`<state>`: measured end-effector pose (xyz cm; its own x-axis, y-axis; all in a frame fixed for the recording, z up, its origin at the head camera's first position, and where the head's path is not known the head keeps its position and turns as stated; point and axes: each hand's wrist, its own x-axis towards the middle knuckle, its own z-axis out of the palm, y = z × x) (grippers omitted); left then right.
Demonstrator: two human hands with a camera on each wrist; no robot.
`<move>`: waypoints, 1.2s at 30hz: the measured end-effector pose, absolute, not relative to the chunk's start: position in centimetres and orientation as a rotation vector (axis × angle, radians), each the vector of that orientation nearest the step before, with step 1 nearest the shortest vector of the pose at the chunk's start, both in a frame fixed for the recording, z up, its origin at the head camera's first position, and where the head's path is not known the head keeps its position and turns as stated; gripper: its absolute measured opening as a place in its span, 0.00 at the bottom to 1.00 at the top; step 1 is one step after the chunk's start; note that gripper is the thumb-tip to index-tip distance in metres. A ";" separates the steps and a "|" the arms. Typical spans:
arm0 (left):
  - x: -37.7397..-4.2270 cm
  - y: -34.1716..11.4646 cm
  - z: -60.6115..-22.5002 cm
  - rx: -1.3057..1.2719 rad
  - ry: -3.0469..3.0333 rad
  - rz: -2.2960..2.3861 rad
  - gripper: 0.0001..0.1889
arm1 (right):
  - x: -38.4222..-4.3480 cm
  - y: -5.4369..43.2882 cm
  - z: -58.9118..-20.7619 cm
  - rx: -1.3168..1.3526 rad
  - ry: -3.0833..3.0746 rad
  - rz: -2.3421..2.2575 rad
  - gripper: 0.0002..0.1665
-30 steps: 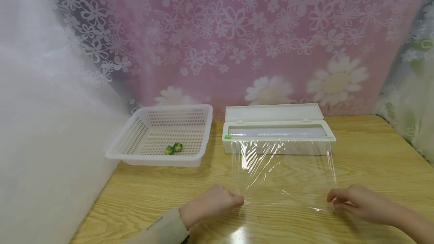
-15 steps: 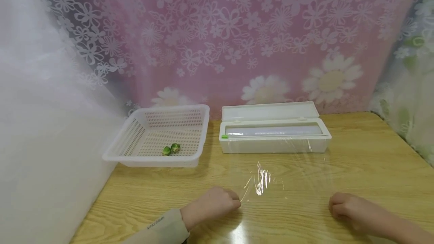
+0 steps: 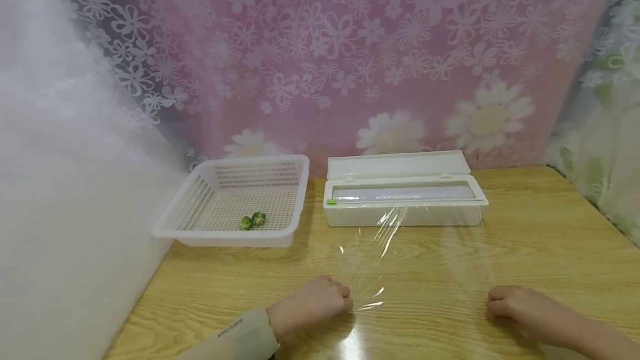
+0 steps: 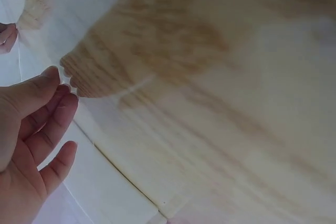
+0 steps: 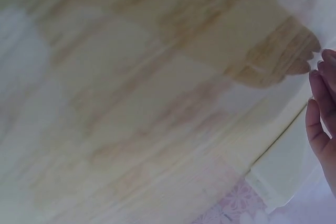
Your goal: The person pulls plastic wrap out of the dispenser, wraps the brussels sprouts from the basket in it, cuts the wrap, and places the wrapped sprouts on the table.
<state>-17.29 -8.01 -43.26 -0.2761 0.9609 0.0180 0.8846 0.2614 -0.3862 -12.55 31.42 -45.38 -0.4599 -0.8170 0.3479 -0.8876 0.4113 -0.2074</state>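
A sheet of cling film [image 3: 390,232] stretches toward me from a white cling film dispenser [image 3: 405,216], whose lid stands raised. Inside the dispenser lies the film roll [image 3: 405,192]. My left hand [image 3: 320,300] pinches the sheet's near left corner, low over the table. At the near right corner my right hand [image 3: 522,309] pinches it too. In the left wrist view, the thumb and fingertips of my left hand [image 4: 31,124] meet at the film's edge, with the little finger apart. My right hand [image 5: 325,108] shows at the right wrist view's edge, partly cut off.
A white plastic basket [image 3: 295,204] stands left of the dispenser. Two Brussels sprouts [image 3: 246,223] lie in it. A green slider [image 3: 331,201] sits at the dispenser's left front rim. Behind the wooden table [image 3: 540,226] hangs a pink floral curtain [image 3: 320,43].
Both hands have come down closer to the table and turned knuckles-up, still holding the film's corners. The bright creases on the sheet have shifted. The basket and dispenser stay put.
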 end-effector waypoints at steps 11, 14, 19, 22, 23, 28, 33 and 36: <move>-17.5 -8.1 -43.2 -1.713 -2.349 0.258 0.10 | -12.2 31.3 -45.0 1.360 -2.675 0.620 0.13; -17.6 -8.1 -43.2 -1.693 -2.390 0.266 0.09 | -12.3 31.1 -44.9 1.328 -2.671 0.630 0.13; -17.5 -8.1 -43.1 -1.683 -2.424 0.256 0.08 | -12.4 31.0 -45.1 1.319 -2.638 0.578 0.17; -17.5 -8.2 -43.2 -1.694 -2.426 0.203 0.08 | -12.4 31.0 -45.3 1.299 -2.629 0.525 0.19; -17.5 -8.2 -43.3 -1.697 -2.425 0.188 0.08 | -12.3 31.0 -45.3 1.296 -2.625 0.508 0.19; -17.6 -8.2 -43.5 -1.709 -2.430 0.156 0.06 | -12.2 30.8 -45.3 1.259 -2.587 0.405 0.21; -17.7 -8.3 -43.7 -1.713 -2.428 0.158 0.05 | -12.4 30.5 -45.4 1.298 -2.519 0.390 0.24; -17.7 -8.3 -43.7 -1.706 -2.410 0.192 0.05 | -12.2 30.3 -45.5 1.338 -2.577 0.472 0.25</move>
